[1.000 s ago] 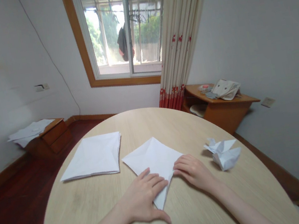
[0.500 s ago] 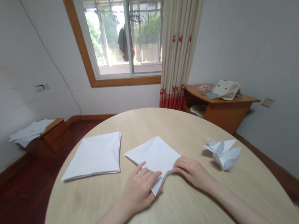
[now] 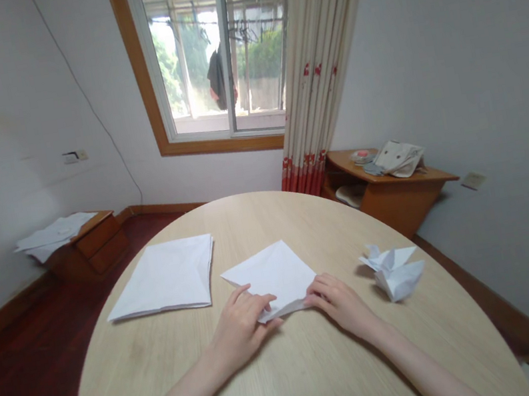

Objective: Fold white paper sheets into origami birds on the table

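A white sheet of folding paper [image 3: 273, 271] lies at the middle of the round wooden table, one corner pointing away from me. My left hand [image 3: 244, 319] holds its near left edge, thumb below and fingers on top, where the near corner is bent up. The right edge of the paper is pinched between the thumb and fingers of my right hand [image 3: 335, 298]. Off to the right sits a folded paper figure [image 3: 396, 270] with several pointed flaps. A stack of white paper [image 3: 163, 276] rests on the left of the table.
The round table [image 3: 285, 384] has a curved edge on both sides. Beyond it on the right stands a corner cabinet [image 3: 410, 190] with a cloth bag on top. A low drawer unit [image 3: 99, 242] with papers stands at the left, and a curtain [image 3: 312, 75] hangs beside the window.
The paper's near corner, which pointed down toward me, is now turned up and under my left fingers. My left hand has shifted slightly up and left; my right hand has barely moved.
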Available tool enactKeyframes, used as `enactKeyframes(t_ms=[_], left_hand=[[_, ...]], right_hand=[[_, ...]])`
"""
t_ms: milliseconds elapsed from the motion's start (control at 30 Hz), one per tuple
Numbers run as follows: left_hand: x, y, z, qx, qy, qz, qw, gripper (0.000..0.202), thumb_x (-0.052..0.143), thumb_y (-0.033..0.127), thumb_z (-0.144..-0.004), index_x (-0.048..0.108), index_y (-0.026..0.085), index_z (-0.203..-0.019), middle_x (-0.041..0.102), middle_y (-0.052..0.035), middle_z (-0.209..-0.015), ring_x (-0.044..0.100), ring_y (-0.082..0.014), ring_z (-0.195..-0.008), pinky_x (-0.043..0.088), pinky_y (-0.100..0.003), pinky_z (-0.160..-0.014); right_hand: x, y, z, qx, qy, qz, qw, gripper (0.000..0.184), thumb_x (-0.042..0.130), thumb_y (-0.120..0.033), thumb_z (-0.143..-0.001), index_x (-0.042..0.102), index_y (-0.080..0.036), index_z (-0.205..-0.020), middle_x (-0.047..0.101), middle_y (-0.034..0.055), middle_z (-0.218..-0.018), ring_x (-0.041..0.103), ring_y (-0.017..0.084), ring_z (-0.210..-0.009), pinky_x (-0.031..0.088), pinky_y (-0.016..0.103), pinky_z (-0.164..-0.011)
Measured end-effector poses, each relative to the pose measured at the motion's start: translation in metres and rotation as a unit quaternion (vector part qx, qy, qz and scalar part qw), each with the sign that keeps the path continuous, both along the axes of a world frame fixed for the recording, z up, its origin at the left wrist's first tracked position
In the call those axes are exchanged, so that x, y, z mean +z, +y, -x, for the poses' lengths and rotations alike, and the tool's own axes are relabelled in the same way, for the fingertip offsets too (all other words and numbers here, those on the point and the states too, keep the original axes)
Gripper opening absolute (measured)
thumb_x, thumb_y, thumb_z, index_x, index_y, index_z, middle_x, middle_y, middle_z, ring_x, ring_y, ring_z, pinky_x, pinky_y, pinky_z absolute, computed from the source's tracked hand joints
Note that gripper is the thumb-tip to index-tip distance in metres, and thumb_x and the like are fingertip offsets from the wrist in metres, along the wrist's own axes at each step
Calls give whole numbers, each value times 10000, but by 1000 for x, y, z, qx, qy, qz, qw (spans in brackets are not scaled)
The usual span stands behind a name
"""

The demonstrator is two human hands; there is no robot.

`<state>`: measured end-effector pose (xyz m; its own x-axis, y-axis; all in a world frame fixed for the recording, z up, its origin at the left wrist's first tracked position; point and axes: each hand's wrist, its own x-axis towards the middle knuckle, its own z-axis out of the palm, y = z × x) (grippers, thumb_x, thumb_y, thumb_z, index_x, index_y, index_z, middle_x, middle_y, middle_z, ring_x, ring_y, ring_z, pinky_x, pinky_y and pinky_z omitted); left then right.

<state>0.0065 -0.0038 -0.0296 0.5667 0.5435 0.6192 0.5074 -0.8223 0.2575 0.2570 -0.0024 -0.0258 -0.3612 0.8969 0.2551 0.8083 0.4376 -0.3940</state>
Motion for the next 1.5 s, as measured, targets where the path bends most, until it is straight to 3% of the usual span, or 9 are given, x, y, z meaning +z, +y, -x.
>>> enactKeyframes(t_ms=[233,533,800,1100,1300,1500], left_hand=[[-2,2,1,11,-2,6,1000,260,487,383,-954,540,176,-1102,671,-19,-828,628,-177,-787,417,-463,-989],[-4,3,2,12,-21,27,999,273,496,359,-953,504,186,-1165,668,-22,-875,632,-178,-841,385,-474,-1013],[-3,2,2,76,-70,-9,995,396,509,375,-938,419,196,-1279,644,-92,-1085,584,-250,-1041,389,-494,-1001],[-4,-1,-2,135,-73,-34,988,459,492,385,-936,361,205,-1338,582,-121,-1195,532,-286,-1114,398,-487,-975],[-6,-3,-6,142,-52,-16,988,574,521,364,-916,265,210,-1405,517,-144,-1267,493,-302,-1173,396,-489,-992],[-9,-4,-10,143,-29,21,989,811,575,239,-814,100,198,-1469,368,-170,-1395,352,-334,-1306,349,-524,-1058]], right_hand=[[12,-1,-14,12,-8,93,996,98,686,-214,-786,591,-205,-761,618,-11,-753,557,163,-698,372,251,-633],[18,-3,-13,37,42,115,992,176,494,-237,-891,586,-205,-744,633,32,-867,578,189,-842,406,283,-757],[11,-12,0,32,14,153,988,150,495,-192,-871,563,-191,-738,615,18,-784,552,163,-736,383,256,-662],[5,-17,23,37,-25,84,995,279,459,-268,-949,549,-189,-698,592,36,-842,550,185,-868,398,284,-759],[-1,-24,34,5,-20,64,998,134,493,-222,-923,523,-200,-795,588,22,-845,559,169,-785,398,265,-685],[-7,-28,42,-13,-19,45,999,68,518,-228,-902,505,-209,-839,596,22,-855,562,174,-762,392,277,-668]])
